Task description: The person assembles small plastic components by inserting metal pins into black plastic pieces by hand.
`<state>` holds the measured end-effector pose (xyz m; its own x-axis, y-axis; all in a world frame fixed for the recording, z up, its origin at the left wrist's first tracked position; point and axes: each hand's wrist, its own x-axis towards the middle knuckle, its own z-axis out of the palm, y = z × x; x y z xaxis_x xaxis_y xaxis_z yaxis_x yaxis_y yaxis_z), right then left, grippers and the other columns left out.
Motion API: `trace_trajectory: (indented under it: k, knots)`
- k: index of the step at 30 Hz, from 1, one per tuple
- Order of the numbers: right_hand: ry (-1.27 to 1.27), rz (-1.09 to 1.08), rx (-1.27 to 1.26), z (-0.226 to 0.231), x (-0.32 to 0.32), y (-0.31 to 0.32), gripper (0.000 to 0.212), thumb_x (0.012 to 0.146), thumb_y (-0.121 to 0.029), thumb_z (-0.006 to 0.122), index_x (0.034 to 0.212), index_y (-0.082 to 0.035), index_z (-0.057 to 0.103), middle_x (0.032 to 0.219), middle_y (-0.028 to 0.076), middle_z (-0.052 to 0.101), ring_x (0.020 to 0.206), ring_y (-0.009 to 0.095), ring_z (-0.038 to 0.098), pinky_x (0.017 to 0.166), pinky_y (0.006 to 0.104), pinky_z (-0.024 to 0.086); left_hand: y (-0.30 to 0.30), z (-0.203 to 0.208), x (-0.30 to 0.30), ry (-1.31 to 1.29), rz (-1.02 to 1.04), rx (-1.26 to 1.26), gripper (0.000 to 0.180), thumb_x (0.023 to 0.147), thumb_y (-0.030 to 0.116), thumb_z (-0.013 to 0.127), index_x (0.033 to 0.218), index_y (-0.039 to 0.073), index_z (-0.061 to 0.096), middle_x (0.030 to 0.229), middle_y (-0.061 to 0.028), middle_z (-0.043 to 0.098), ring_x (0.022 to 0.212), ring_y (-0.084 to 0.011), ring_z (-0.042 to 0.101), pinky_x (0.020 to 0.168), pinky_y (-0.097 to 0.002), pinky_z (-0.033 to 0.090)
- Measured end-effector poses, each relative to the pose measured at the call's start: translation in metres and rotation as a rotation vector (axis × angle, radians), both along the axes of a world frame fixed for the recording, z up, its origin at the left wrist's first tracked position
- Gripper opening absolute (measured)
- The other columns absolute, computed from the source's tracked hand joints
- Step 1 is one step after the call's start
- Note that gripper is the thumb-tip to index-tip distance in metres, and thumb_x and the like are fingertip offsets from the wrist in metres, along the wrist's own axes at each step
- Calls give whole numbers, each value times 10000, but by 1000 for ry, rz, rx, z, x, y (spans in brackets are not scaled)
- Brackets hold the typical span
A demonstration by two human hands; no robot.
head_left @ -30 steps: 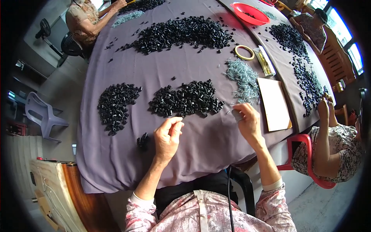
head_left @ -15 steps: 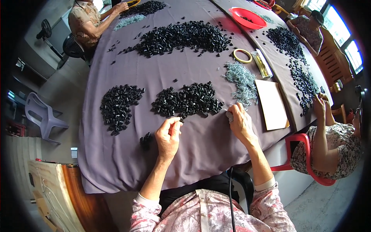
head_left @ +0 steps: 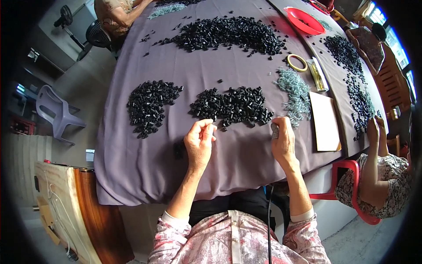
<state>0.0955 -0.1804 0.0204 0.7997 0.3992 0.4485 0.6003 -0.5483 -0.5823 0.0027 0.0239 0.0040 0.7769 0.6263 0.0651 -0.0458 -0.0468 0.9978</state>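
Head: left hand (head_left: 199, 145) pinched (beside black pile (head_left: 231, 105)), right hand (head_left: 284, 141) curled.

It's a makeshift workshop, small black cylindrical parts (head_left: 231, 34) heaped on a mauve cloth-covered table (head_left: 193, 66), people in patterned clothes (head_left: 398, 169) along its edges.

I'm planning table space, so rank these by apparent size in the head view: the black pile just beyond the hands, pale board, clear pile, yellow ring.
Largest: black pile
Next: pale board and clear pile, too alike to rank
Smallest: yellow ring
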Motion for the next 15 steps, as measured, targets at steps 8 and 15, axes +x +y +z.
trace_trajectory:
  k: [8, 15]
  knots:
    - [243, 47, 259, -10, -24, 24, 315, 657, 188, 438, 910, 5, 478, 842, 118, 480, 743, 238, 523, 677, 301, 444, -6, -13, 3, -5, -49, 339, 139, 819, 53, 598, 946, -2, 596, 757, -25, 619, 589, -43, 535, 523, -193, 439]
    - [244, -18, 336, -16, -22, 15, 327, 662, 168, 415, 923, -17, 482, 777, 77, 498, 699, 190, 498, 672, 262, 427, -12, 4, 4, 75, -152, 563, 96, 761, 21, 602, 853, 38, 579, 759, -84, 545, 602, -221, 565, 544, -322, 459]
